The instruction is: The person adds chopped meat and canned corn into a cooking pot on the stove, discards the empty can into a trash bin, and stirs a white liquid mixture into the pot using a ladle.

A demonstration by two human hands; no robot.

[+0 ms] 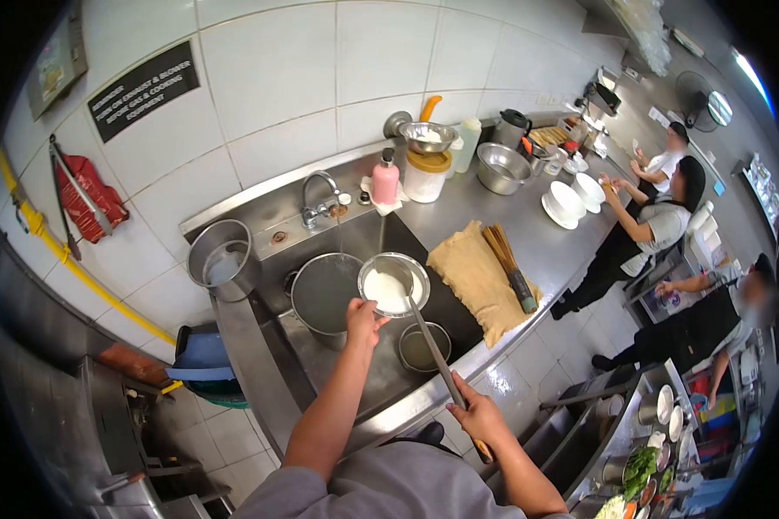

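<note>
My left hand (365, 323) pinches the near rim of a round metal bowl (423, 283) over the sink. White contents (383, 291) show inside; whether liquid or solid I cannot tell. In my right hand (479, 419) is the wood-ended handle of a long metal ladle (435, 353), whose head lies in the bowl, partly hidden. Left of the bowl, a large pot (299, 303) of cloudy water stands in the sink (363, 391) beneath the running faucet (321, 180). A smaller metal pot (404, 356) sits below the bowl, partly behind the ladle handle.
A deep metal pot (201, 255) stands on the sink's left ledge. Right of the sink lie a tan cloth (470, 272) and a stick brush (508, 266). Behind are a pink pump bottle (385, 180) and a lidded tub (425, 183). Several co-workers (666, 221) stand at right.
</note>
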